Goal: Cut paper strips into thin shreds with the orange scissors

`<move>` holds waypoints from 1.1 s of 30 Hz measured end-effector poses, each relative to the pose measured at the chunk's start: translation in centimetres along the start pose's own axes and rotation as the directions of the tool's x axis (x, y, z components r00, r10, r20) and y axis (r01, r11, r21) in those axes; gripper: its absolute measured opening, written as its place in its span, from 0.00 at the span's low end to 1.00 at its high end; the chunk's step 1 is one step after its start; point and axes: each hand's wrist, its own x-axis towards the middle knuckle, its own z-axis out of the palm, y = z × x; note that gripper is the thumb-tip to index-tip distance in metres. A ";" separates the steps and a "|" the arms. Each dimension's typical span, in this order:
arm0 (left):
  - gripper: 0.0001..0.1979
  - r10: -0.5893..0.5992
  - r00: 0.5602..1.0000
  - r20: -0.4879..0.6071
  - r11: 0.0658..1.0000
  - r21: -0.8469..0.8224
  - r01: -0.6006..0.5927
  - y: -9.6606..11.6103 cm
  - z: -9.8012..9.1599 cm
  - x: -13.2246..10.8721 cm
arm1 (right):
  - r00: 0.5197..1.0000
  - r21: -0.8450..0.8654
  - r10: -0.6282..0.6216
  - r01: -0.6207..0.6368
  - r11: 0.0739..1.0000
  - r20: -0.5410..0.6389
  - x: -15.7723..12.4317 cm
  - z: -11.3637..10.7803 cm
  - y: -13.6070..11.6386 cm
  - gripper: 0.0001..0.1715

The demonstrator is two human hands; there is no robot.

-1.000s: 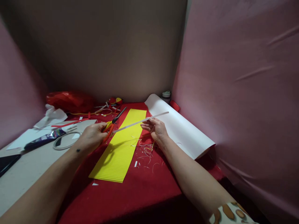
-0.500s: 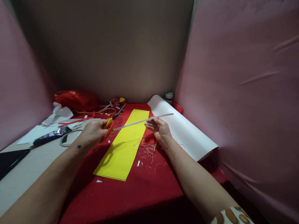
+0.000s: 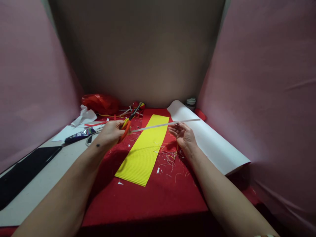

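My left hand [image 3: 113,134] is closed around scissors [image 3: 126,127] with orange and yellow handles, their dark blades pointing away. A narrow white paper strip [image 3: 150,126] stretches from beside the scissor handles to my right hand [image 3: 184,135]. The strip's left end lies near my left fingers; whether they pinch it too is unclear. My right fingertips hold the strip loosely near its far end, which sticks out past them, the other fingers half curled. Below the strip lies a yellow corrugated sheet [image 3: 138,161] on the red cloth [image 3: 148,210].
A rolled white sheet [image 3: 209,141] lies on the right, with a lidded container [image 3: 191,103] behind it. Thread scraps [image 3: 171,159] litter the cloth. At left are a red plastic bag [image 3: 101,103], a dark tube [image 3: 80,135], and a black flat object [image 3: 24,174]. Pink walls flank both sides.
The whole scene has shifted right in view as the camera turned left. My hands keep nearly the same pose, with the scissors and strip still held.
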 end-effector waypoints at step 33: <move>0.05 0.169 0.940 0.296 0.828 0.475 -0.298 2.4 3.2 -2.6 | 0.996 -0.216 0.046 -0.028 0.976 0.079 -1.4 1.3 3.2 0.03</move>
